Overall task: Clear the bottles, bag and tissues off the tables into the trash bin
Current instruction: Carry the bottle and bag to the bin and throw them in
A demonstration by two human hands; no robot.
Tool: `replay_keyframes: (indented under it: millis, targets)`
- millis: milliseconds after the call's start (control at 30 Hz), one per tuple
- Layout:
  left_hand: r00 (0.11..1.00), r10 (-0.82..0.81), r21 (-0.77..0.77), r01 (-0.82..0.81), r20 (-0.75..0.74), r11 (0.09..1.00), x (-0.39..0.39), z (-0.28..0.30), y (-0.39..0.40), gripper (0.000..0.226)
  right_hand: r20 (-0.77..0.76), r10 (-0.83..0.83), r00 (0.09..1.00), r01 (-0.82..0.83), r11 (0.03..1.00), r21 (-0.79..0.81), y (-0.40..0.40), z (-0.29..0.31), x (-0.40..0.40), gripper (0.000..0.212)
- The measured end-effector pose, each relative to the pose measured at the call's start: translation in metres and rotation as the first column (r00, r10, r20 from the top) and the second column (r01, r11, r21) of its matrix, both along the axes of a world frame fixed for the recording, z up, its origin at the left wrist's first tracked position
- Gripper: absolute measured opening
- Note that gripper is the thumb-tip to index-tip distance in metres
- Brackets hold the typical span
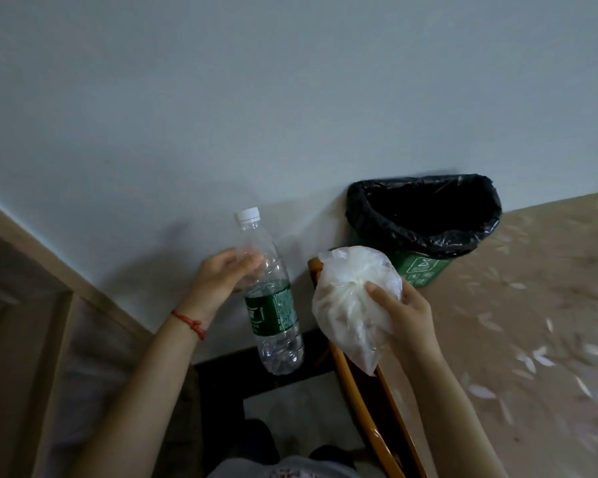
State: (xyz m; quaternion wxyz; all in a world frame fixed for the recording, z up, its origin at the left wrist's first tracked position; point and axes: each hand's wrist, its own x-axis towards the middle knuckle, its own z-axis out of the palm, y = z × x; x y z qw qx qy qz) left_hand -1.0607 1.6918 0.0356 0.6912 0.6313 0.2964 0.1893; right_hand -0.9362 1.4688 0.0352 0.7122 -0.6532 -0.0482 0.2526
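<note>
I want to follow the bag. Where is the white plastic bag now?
In the head view, the right hand grips the white plastic bag right of centre, just before the trash bin.

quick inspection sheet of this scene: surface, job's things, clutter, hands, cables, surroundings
surface: no table top in view; patterned floor at right
job's things: clear bottle, white cap on, green label; white plastic bag; trash bin, green, black liner, inside too dark to tell
clutter: nothing seen
hands: left hand grips the bottle's upper part; right hand holds the bag, both short of the bin
cables: nothing seen
surroundings: pale wall; wooden chair frame under the bag
</note>
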Motion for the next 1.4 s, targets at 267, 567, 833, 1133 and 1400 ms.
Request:
replay_keyframes:
  millis: [267, 567, 833, 1133, 1400]
  targets:
    - [0.950, -0.313, -0.016, 0.312, -0.015, 0.950, 0.097, -0.003, 0.022, 0.042, -0.014, -0.262, 0.965, 0.261, 0.965, -0.024, -0.005, 0.004, 0.025, 0.027]
    - [0.760, -0.647, 0.012, 0.649, -0.066, 0.761, 0.161, -0.004, 0.027, 0.060, -0.057, -0.527, 0.848, 0.527, 0.850, -0.025, 0.000, 0.004, 0.016, 0.029]
    - [0.676, -0.733, 0.013, 0.736, -0.080, 0.677, 0.181, -0.005, 0.025, 0.057, -0.099, -0.597, 0.796, 0.603, 0.797, 0.041, 0.002, 0.015, 0.014, 0.037]
    - [0.702, -0.705, -0.010, 0.708, -0.100, 0.706, 0.193, -0.003, 0.027, 0.072, 0.012, -0.609, 0.793, 0.606, 0.790, 0.097, 0.005, 0.046, 0.076, 0.034]
    - [0.719, -0.689, -0.015, 0.690, -0.093, 0.723, 0.195, 0.003, 0.022, 0.054, 0.148, -0.650, 0.745, 0.662, 0.748, -0.046, 0.012, 0.045, 0.142, 0.029]
